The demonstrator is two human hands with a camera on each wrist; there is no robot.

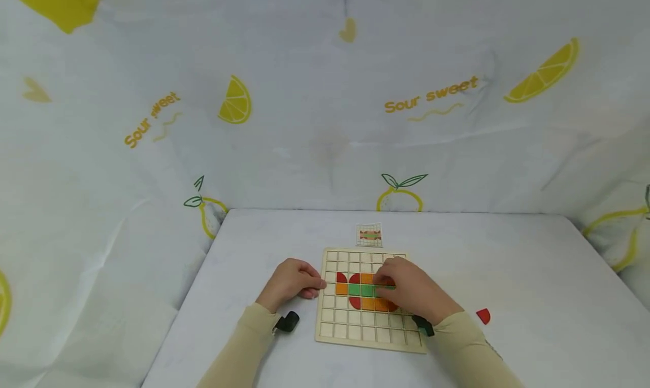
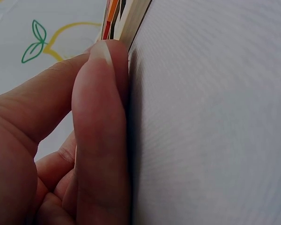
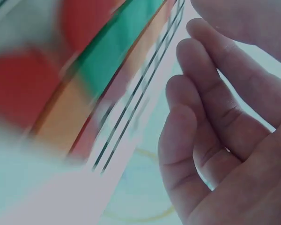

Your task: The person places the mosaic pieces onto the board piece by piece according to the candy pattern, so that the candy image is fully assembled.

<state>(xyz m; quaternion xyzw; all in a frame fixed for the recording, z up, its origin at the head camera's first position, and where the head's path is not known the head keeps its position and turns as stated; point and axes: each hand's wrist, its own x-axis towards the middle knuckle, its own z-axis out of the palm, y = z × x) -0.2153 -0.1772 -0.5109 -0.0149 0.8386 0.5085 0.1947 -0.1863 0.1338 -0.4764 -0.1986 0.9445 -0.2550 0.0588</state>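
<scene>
A pale wooden grid board (image 1: 368,323) lies on the table. On it sit coloured pieces: red quarter-rounds (image 1: 355,303), orange squares (image 1: 341,289) and green squares (image 1: 361,290). My left hand (image 1: 295,280) is at the board's left edge, thumb and forefinger pinching there; the left wrist view shows the thumb (image 2: 99,117) close against the table beside that edge. Over the right part of the pattern hovers my right hand (image 1: 410,283), hiding some pieces. In the right wrist view its fingers (image 3: 215,93) are loosely bent, and no piece shows between them.
Beyond the board lies a small pattern card (image 1: 369,236) with a similar design. One loose red quarter-round piece (image 1: 483,316) is on the table, right of my right forearm. A lemon-printed white cloth (image 1: 304,151) hangs behind the table.
</scene>
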